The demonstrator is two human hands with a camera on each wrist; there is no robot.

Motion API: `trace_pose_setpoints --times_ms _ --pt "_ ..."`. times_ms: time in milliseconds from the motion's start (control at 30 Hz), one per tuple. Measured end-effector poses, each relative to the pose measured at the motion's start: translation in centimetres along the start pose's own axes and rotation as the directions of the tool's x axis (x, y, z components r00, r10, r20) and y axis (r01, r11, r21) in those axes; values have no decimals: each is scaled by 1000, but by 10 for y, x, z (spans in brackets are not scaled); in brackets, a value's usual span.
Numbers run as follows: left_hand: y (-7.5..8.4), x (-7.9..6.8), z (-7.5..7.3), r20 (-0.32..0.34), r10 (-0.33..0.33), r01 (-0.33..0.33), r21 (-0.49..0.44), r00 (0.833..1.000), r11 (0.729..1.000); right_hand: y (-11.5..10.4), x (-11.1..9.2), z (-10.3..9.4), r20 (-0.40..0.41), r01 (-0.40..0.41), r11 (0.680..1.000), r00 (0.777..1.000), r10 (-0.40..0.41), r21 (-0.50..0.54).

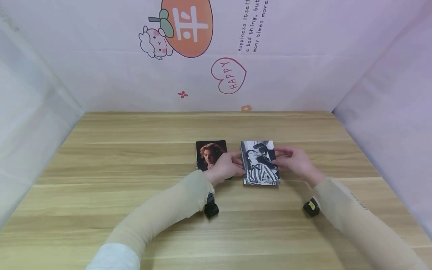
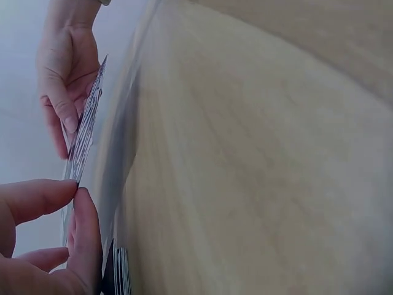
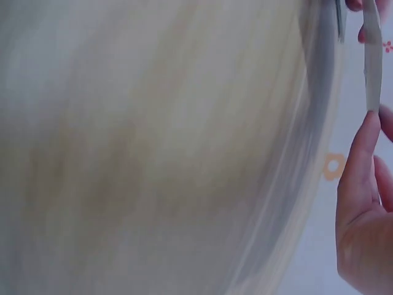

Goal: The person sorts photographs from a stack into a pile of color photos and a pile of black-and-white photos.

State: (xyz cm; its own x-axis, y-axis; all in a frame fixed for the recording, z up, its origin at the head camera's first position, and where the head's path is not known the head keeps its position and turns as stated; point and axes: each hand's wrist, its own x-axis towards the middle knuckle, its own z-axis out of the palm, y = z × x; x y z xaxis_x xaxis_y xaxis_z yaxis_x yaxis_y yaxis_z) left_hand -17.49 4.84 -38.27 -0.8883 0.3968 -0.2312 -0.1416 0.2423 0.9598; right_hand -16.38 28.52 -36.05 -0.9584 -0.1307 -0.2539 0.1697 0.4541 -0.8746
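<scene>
A thin stack of photo cards [image 1: 260,167], topped by a black-and-white picture of two people, is held a little above the table between both hands. My left hand [image 1: 224,167] pinches its left edge with thumb and fingertips. On the opposite edge, my right hand [image 1: 297,163] pinches with thumb and fingers. The right wrist view shows the stack's pale edge [image 3: 373,61] side-on. A second pile of cards [image 1: 209,150], with a dark colour portrait on top, lies to the left, partly covered by my left hand; its edges [image 2: 123,270] appear in the left wrist view.
Both piles are over a wood-grain table [image 1: 135,150]. Behind it rises a pale cloth backdrop [image 1: 287,82] with printed drawings and words. White cloth sides [image 1: 30,105] flank the table. Each wrist carries a small black camera [image 1: 211,208].
</scene>
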Motion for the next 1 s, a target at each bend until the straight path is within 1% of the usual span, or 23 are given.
trace_pose_setpoints --times_ms 200,300,433,567,667,767,833,1000 --pt "2 6 10 -9 54 -52 130 999 990 9 7 -10 43 -28 999 999 30 -38" --pt "7 7 14 -16 52 -49 163 999 985 13 8 -14 58 -32 998 998 35 -58" --pt "12 10 19 -14 57 -53 206 998 977 14 9 -17 56 -31 996 998 35 -85" --pt "9 18 24 -11 78 -72 269 997 961 15 10 -19 47 -27 995 998 31 -99" --pt "6 24 28 -2 106 -100 338 994 936 17 10 -21 29 1 985 1000 4 -173" --pt "5 29 31 15 126 -121 404 992 907 20 11 -23 13 32 963 999 -30 -266" --pt "6 30 32 28 126 -126 437 992 891 21 12 -24 7 44 948 999 -44 -315" --pt "7 31 34 72 163 -176 519 984 837 21 13 -23 15 73 918 997 -73 -389"
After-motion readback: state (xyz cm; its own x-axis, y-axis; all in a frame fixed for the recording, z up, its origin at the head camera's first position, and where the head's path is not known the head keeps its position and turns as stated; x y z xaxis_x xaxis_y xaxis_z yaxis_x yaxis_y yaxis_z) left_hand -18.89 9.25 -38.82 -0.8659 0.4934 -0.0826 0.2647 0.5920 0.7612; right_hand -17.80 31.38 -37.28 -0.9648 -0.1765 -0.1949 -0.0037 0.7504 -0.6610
